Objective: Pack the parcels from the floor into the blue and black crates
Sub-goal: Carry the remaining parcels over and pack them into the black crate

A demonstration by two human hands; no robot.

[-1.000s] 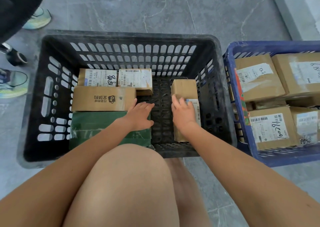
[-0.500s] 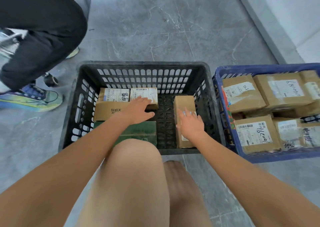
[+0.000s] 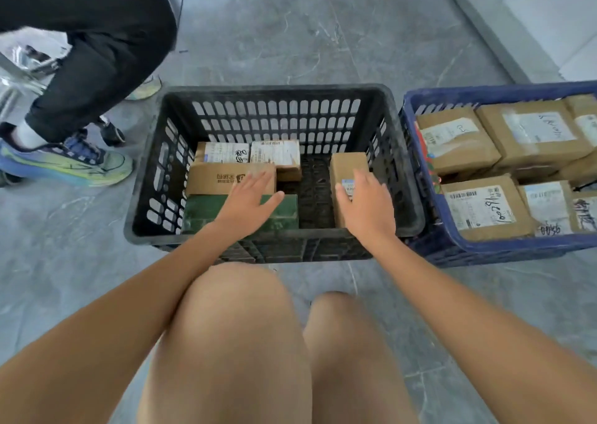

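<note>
Parcels already sit in both crates: the black crate (image 3: 145, 197) holds five, a green box (image 3: 206, 210) against its near wall, a printed brown carton (image 3: 213, 178) behind that, two labelled boxes (image 3: 226, 152) (image 3: 274, 154) at the back, and a long brown box (image 3: 347, 168) standing apart on the right, with a bare strip of crate floor between the groups. The blue crate (image 3: 452, 246) just beside it looks nearly full of labelled brown parcels (image 3: 484, 210). The left hand (image 3: 248, 197) is spread flat, fingers straight and holding nothing, over the edge where the green box meets the printed carton; whether it touches them or hovers I cannot tell. The right hand (image 3: 365, 207) is likewise flat and loose over the long brown box, gripping nothing. This reads as the settling step, parcels placed and being squared up in the black crate. No loose parcel shows on the floor (image 3: 290, 36) in this view, so the next move likely calls for turning to find one, then fitting it into the open strip or stacking it on top. Another person's leg (image 3: 97, 52) and shoe (image 3: 64, 162) stand to the left of the black crate.
</note>
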